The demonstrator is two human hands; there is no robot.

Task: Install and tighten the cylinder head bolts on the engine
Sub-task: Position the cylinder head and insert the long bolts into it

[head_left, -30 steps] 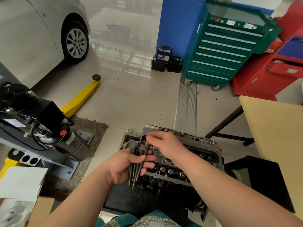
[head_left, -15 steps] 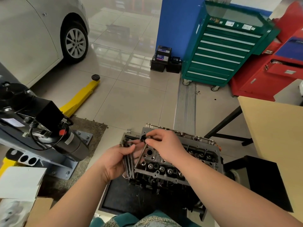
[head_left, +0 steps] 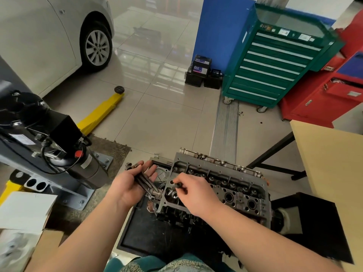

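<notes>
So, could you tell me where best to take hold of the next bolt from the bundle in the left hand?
Probably at its head end, pinched from above. The bolts lie across the left hand, heads fanned out free beyond the fingers at the far side, while the palm covers their shanks.

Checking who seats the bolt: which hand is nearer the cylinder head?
Right. The right hand is over the near-left corner of the cylinder head, pinching a bolt there. The left hand is just off its left end, holding the spare bolts.
</notes>
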